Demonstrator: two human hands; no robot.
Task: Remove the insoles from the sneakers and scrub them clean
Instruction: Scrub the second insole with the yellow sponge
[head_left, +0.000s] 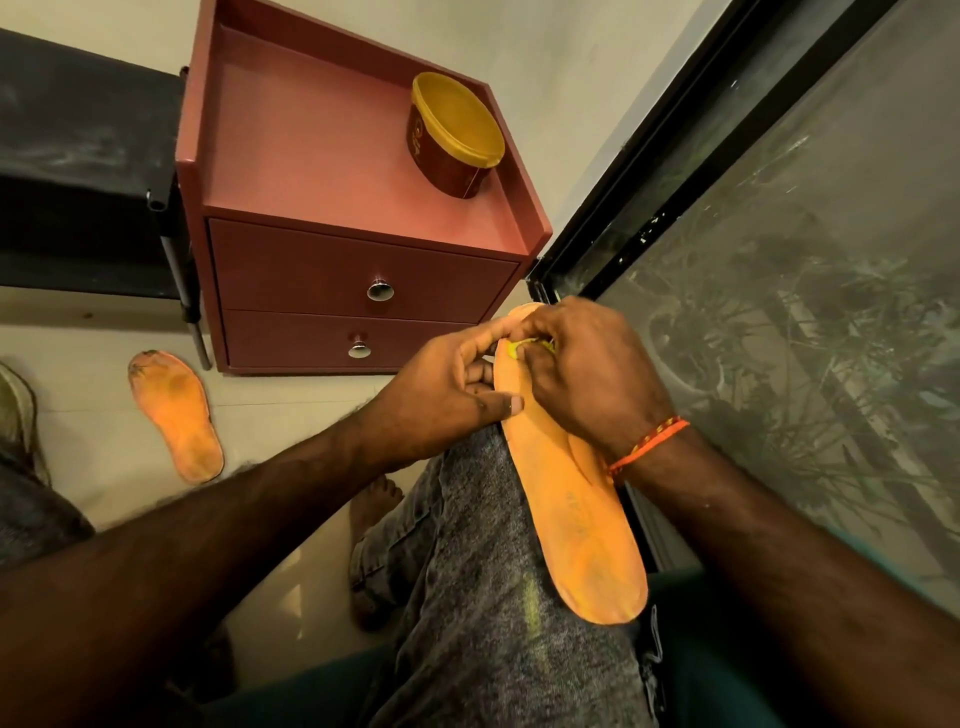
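While both hands (452, 384) grip insole (571, 499), perhaps scrubbing

Open floor (104, 415) left of the knee; drawer cabinet (358, 291) close ahead.

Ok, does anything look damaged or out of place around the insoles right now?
The insole on the floor looks worn: its toe end is frayed and dark with grime. A yellowish streak runs down the jeans beside the insole on the lap, which the left hand steadies while the right hand works something yellow at its tip.
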